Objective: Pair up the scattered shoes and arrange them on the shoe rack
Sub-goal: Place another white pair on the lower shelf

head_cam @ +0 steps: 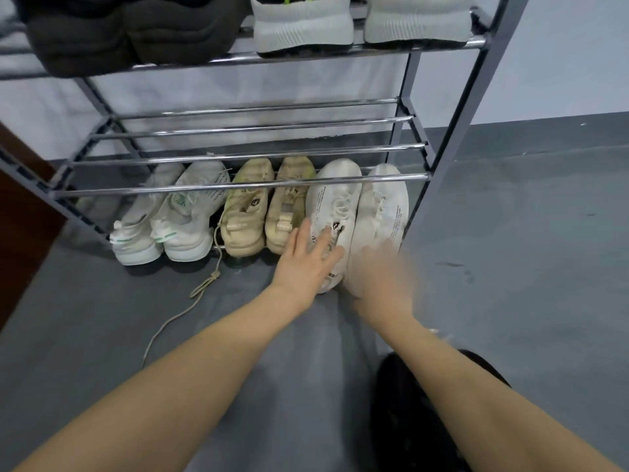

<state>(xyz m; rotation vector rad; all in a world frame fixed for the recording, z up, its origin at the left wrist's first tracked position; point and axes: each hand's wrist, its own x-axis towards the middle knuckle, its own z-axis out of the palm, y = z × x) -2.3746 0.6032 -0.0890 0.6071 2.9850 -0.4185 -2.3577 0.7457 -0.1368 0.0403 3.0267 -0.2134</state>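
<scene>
Six shoes, three pairs, toes-in on the bottom tier of the shoe rack (238,189), heels out for reach: white-green pair (163,216), beige pair (265,206), white pair (357,212). Left hand (306,260) lies flat on the white pair's left shoe, fingers (323,240) spread, likely nudging it square. Right hand (381,277) at its mate's heel; blurred, grip cannot be told. Top tier: one dark pair (129,32), one grey pair (360,22). Middle tier bare.

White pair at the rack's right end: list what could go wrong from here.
1. The white pair sticks out past the bottom rail, so a crooked push from the left hand may jam it against the beige pair.
2. The loose lace trails across the floor and could snag.
</scene>
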